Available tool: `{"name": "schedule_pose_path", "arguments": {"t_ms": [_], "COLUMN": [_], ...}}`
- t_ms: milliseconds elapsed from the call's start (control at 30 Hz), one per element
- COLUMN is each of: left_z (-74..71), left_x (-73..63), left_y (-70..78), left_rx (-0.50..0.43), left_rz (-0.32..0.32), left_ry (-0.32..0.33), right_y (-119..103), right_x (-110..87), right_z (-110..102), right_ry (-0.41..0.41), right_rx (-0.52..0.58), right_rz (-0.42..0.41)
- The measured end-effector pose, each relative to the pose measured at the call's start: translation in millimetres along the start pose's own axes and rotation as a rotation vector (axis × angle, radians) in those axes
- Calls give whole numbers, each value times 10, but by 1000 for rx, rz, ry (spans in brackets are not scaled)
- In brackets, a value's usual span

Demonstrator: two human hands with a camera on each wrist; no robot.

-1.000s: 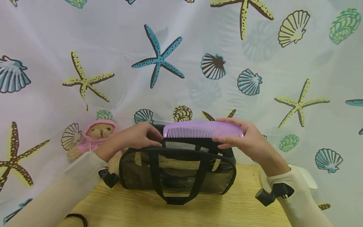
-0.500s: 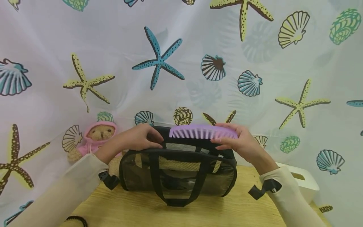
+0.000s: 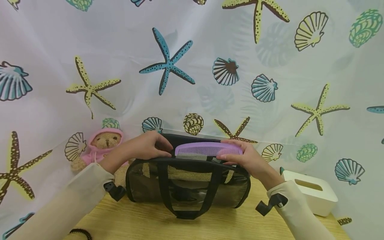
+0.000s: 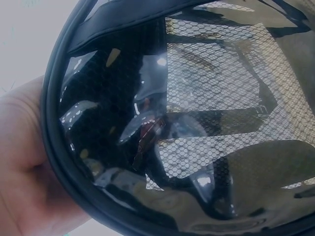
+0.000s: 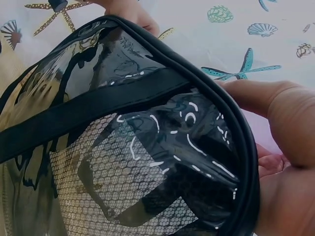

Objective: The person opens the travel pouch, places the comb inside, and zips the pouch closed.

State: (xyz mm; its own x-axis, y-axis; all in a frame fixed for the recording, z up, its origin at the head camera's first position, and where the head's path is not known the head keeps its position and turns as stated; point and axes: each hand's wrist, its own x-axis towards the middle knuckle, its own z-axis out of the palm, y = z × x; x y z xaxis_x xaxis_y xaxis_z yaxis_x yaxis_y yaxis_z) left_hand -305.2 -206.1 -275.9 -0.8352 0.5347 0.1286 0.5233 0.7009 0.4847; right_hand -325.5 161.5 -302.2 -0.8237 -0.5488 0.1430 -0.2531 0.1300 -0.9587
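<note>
A clear-sided black bag (image 3: pixel 144 183) stands on the wooden table, its top opening spread apart and a black strap handle (image 3: pixel 166 190) hanging down its front. My left hand (image 3: pixel 148 146) holds the bag's left end at the opening, thumb near the front rim and fingers toward the back. In my right hand (image 3: pixel 246 159) a lilac comb (image 3: pixel 198 148) is pinched at its right end. The comb lies level, teeth down, its lower part within the opening. Through the bag's clear wall in the right wrist view, mesh panels (image 5: pixel 123 167) show; the comb is not visible there.
Behind the left forearm sits a teddy bear (image 3: pixel 105 141) in a pink hood. A white tissue box (image 3: pixel 318 196) stands at the right. A dark coiled band (image 3: pixel 82 231) lies at the front left. The patterned curtain (image 3: pixel 192 100) hangs behind the table.
My right hand has moved left and down with the comb, bringing it from above the bag into its opening. More of the tissue box now shows. The left hand stays in place.
</note>
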Motion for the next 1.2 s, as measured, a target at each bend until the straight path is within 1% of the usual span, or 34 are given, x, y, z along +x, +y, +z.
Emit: {"name": "schedule_pose_path", "arguments": {"t_ms": [267,400,533,700,933,1000,1100,1200], "left_z": [9,19,18,-8,-12,-6,2,6], "left_x": [-1,-5,-18,-33,-17,-11,-6,-6], "left_y": [-5,-2,7,22,29,30,29,30], "left_rx": [-1,-20,-19,-10,-5,-8,-14,-16], "left_rz": [-18,-17,-16,-10,-5,-4,-4,-6], "left_ry": [9,0,-4,1,-4,-5,-6,-3], "right_y": [9,21,22,-9,-51,-54,-50,-47], "right_x": [18,9,26,78,126,137,154,179], "right_z": [-19,-24,-12,-3,-16,-14,-6,2], "right_ry": [-9,-14,-28,-59,-158,-178,-181,-187], "right_rx": [-109,-132,-149,-119,6,27,58,66], "right_rz": [24,43,66,105,160,181,216,228]}}
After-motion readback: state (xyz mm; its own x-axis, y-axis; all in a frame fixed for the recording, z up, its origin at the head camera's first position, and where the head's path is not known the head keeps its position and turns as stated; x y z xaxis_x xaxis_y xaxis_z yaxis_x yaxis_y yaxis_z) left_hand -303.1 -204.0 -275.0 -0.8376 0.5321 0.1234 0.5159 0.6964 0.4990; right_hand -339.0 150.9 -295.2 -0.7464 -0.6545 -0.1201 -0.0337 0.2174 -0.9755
